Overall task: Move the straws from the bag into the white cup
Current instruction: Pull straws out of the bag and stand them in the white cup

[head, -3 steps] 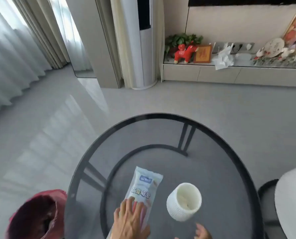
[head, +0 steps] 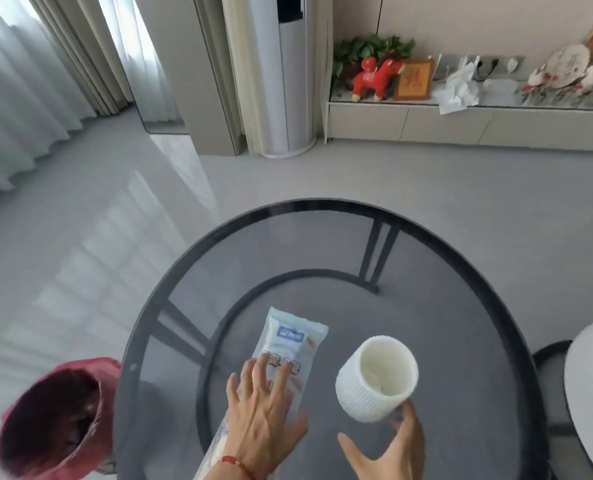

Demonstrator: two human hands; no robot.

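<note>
A long pale bag of straws (head: 288, 344) with a blue label lies flat on the round glass table (head: 426, 278). My left hand (head: 262, 410) rests palm down on the near half of the bag, fingers spread. The white ribbed cup (head: 376, 379) stands upright just to the right of the bag and looks empty. My right hand (head: 388, 452) is open right in front of the cup, fingers curved toward its base, holding nothing. No loose straws show.
A red-lined bin (head: 56, 420) sits on the floor left of the table. A white rounded object (head: 592, 393) and a dark stool (head: 551, 375) stand at the right edge. A low cabinet (head: 461, 123) with ornaments runs along the far wall.
Both hands have come further into view and forward; the right hand now reaches up close to the cup's base. The bag and cup stay in place.
</note>
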